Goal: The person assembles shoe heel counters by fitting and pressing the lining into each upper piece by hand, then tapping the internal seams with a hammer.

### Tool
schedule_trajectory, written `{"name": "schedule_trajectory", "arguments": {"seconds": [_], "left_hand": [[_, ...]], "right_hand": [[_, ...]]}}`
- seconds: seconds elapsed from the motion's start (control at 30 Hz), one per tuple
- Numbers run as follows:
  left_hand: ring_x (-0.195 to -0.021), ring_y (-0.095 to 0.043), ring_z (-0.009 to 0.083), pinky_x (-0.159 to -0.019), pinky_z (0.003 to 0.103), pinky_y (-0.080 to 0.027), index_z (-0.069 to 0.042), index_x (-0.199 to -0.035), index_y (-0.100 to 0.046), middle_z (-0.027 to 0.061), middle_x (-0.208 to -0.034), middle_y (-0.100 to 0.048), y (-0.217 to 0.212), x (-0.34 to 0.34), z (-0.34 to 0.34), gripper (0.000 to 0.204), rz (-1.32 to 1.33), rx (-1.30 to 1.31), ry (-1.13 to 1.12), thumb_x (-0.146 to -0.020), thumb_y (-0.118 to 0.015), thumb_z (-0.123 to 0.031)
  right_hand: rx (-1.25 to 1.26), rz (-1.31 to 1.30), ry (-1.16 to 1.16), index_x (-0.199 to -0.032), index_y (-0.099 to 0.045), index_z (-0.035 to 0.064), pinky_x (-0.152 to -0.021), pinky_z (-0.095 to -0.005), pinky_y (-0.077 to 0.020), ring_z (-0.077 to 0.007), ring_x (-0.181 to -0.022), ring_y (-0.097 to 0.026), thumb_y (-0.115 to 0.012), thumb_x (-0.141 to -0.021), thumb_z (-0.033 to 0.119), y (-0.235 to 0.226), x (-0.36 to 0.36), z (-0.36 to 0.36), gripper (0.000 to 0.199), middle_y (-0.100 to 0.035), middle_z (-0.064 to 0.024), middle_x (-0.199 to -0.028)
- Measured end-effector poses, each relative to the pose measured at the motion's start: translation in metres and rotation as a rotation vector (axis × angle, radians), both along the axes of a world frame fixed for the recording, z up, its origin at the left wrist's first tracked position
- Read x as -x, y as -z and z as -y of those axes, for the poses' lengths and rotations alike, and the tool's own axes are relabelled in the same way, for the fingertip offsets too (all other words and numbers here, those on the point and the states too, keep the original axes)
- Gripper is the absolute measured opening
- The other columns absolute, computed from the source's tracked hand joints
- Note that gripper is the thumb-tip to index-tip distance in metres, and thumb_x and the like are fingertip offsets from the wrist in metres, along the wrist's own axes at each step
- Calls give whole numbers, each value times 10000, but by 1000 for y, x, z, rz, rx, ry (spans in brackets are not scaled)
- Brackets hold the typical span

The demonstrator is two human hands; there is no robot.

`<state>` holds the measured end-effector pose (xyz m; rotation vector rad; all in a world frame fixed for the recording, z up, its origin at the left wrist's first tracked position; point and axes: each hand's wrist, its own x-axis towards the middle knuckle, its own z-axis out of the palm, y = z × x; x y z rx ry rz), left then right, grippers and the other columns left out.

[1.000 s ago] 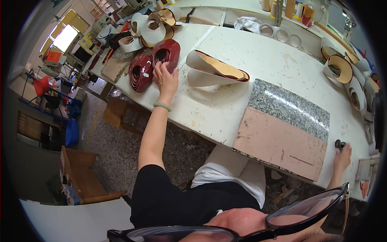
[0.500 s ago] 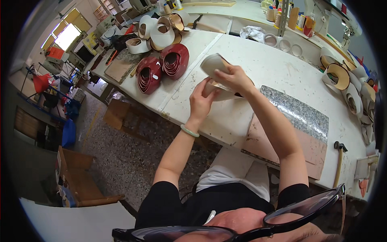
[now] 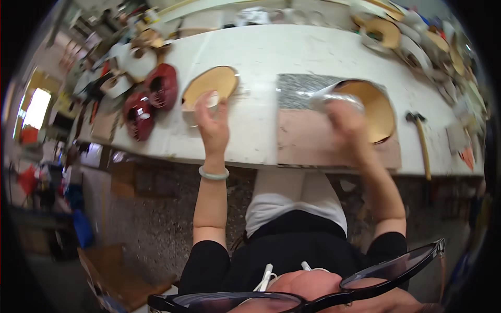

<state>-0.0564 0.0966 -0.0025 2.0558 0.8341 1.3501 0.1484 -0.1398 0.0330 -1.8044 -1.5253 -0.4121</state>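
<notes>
My left hand [image 3: 213, 122] is closed on the edge of a shoe upper [image 3: 211, 81], white outside with a tan lining. It hangs over the table, to the right of two deep-red nested stacks of uppers [image 3: 138, 115]. A second white shoe upper with tan lining [image 3: 380, 112] is in my right hand [image 3: 348, 122], above the right part of the work boards. The right hand is smeared by motion, but its fingers are curled at the white side of that upper. Its fingertips are partly hidden.
A grey speckled stone slab [image 3: 297, 89] and a pinkish board [image 3: 308, 135] lie in front of me. A hammer [image 3: 420, 138] rests at their right. More white uppers [image 3: 412, 52] are heaped at the far right, others [image 3: 138, 60] at the far left. The table's near edge [image 3: 245, 161] crosses the view.
My hands were close together over the table with the pale uppers; now they are wide apart, each with one upper. The right hand has moved right over the boards. My view has turned.
</notes>
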Motion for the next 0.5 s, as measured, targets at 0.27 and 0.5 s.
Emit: {"name": "schedule_trajectory", "arguments": {"seconds": [0.27,0.5], "left_hand": [[-936,-590,151,-755,283,-520,-16,-1120,-628,99,-1106,-575,7,-52,120,331,-77,246,589,-803,-724,-29],[-1044,-578,198,-879,286,-481,11,-1076,-673,114,-1139,-586,26,-71,169,243,262,344,606,-835,-670,43]], "right_hand": [[131,-820,-351,-1163,-531,4,-835,-339,-474,-234,-946,-597,-542,-946,149,36,48,26,261,-615,-144,-1056],[-89,-1396,-324,-1242,-507,-7,-843,-283,-477,-143,-961,-581,-560,-983,308,51,54,30,412,-616,-84,-1069]]}}
